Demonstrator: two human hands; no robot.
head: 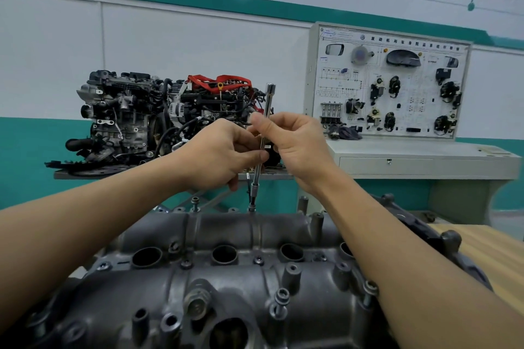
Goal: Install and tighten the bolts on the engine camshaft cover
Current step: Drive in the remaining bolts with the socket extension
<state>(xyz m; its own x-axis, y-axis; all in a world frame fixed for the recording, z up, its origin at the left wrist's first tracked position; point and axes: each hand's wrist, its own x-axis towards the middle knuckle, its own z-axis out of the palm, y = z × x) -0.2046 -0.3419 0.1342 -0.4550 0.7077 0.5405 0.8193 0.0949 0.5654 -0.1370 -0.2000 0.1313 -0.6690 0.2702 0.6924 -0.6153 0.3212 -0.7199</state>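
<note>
**Workshop: both hands on the driver**

A teal-striped wall [198, 37] backs a display engine [158, 119] at centre left. Across the lower frame lies the engine cover [226, 278]. My left hand [226, 153] and right hand [295, 144] pinch the driver [265, 122] with curled fingers. It stands on a bolt [251, 207] at the cover's far edge, centre frame.

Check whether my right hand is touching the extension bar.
Touching. The head view shows the right hand with thumb and fingers pinched round the shaft of the extension bar, just above where the left hand grips it.

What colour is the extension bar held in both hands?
The extension bar is shiny silver; the head view shows it.
</note>
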